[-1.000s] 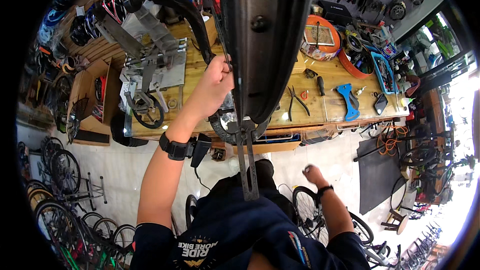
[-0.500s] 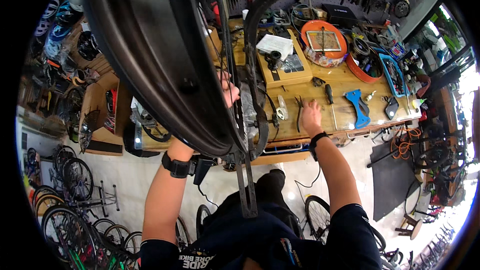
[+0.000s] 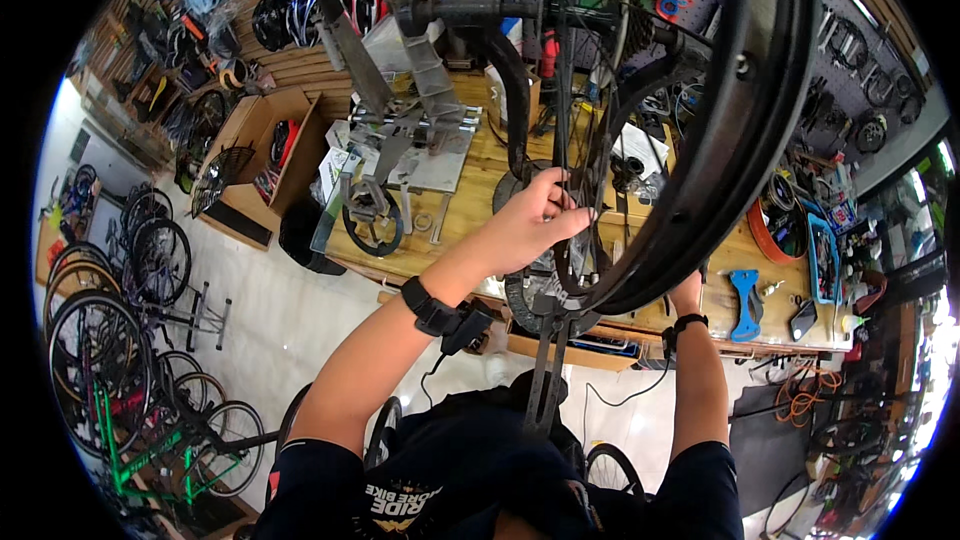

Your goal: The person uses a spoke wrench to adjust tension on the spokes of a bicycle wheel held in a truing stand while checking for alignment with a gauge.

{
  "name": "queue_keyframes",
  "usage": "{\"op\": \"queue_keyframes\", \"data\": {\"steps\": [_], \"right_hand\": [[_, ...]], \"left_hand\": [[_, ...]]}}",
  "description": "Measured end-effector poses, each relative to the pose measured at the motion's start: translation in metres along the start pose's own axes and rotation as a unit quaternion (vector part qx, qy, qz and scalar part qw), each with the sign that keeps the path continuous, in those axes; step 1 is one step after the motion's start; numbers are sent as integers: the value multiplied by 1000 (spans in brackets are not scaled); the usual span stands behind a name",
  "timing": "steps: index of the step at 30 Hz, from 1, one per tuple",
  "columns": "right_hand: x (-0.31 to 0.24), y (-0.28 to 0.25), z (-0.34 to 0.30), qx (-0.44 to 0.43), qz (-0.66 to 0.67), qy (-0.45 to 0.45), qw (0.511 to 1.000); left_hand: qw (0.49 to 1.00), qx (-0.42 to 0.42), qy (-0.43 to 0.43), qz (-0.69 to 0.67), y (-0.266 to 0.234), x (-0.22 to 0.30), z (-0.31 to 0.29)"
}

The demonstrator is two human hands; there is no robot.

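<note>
Bike workshop, wooden worktop (image 3: 478, 180). Wheel (image 3: 730, 150) sits in black stand (image 3: 512, 105) at the front edge. Left hand (image 3: 535, 224): fingers curled at the spokes (image 3: 567, 120); I can't confirm a pinch. Right hand (image 3: 688, 294) has gone mostly behind the wheel since half a second ago, hiding its grip.

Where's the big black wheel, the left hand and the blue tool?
Black wheel (image 3: 762, 100), head view: on its rim.
Left hand (image 3: 525, 230), head view: on its middle.
Blue tool (image 3: 744, 306), head view: its middle.
</note>
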State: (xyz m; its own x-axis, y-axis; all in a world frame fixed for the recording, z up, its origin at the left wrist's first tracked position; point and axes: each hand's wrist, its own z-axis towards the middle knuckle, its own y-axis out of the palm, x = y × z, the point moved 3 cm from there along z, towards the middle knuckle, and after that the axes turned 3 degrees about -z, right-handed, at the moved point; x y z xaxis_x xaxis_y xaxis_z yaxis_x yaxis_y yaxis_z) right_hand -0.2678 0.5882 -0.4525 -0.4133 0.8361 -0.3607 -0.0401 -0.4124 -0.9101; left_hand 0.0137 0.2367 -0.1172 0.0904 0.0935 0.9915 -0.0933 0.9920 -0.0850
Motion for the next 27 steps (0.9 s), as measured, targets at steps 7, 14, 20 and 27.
{"op": "queue_keyframes", "data": {"steps": [7, 14, 20, 27], "right_hand": [[-65, -90, -34, -10, 333, 156, 930], [-77, -164, -78, -100, 702, 267, 653], [-93, -221, -71, -140, 639, 226, 721], [-140, -230, -66, -105, 618, 154, 764]], "left_hand": [[998, 53, -7, -28, -1, -5, -2], [999, 35, -33, 2, -4, -2, -6], [998, 50, -36, 11, -7, -4, -8], [998, 48, -33, 9, -7, -1, -7]]}}
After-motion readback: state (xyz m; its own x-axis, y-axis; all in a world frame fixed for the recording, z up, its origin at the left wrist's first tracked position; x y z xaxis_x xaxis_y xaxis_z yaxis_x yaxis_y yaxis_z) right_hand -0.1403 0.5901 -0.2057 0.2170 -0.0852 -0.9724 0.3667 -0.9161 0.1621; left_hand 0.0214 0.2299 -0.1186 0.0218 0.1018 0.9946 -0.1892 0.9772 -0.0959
